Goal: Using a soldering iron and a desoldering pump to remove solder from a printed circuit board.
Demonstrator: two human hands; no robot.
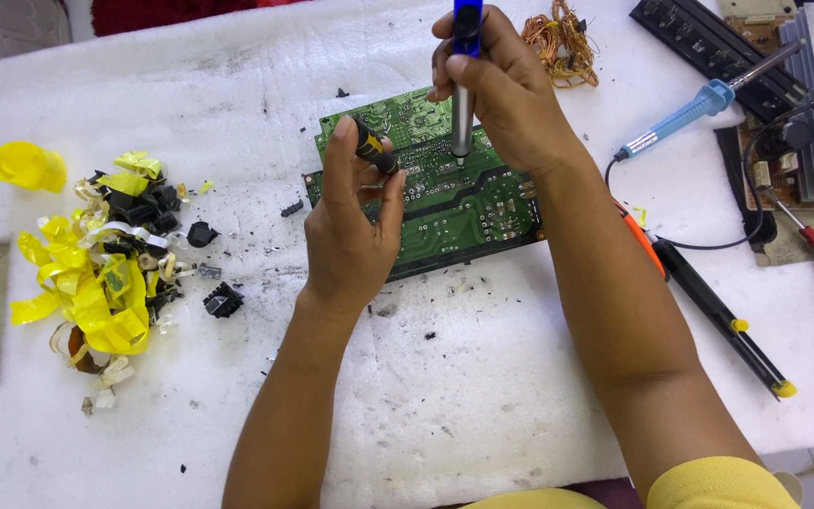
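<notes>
The green circuit board (445,203) lies solder side up on the white foam sheet (482,377), just above the centre of the view, its long axis tilted from 8 o'clock to 2 o'clock. Your right hand (501,90) comes in from 5 o'clock with the forearm crossing the board's right end; the wrist is bent and the fingers are wrapped closed around a blue-and-silver desoldering pump (463,85), held upright with its tip resting on the board near its middle. Your left hand (350,226) rises from 6 o'clock, palm toward the board, thumb and fingers pinched narrowly on a black-and-yellow tool handle (372,149) that slants from 10 o'clock toward the same spot; its working tip is hidden by the fingers. At 9 o'clock of the board sits a heap of yellow tape scraps and black parts (105,273), with a loose black component (223,300) between heap and hand. At 12 o'clock lies a tangle of copper wire (562,42). At 2 o'clock a blue-handled soldering iron (699,108) rests with its tip on a second board with a metal heat sink (807,113). At 4 o'clock a black pen-shaped tool with yellow tip (723,316) lies beside an orange one (643,240) that your forearm partly covers.
</notes>
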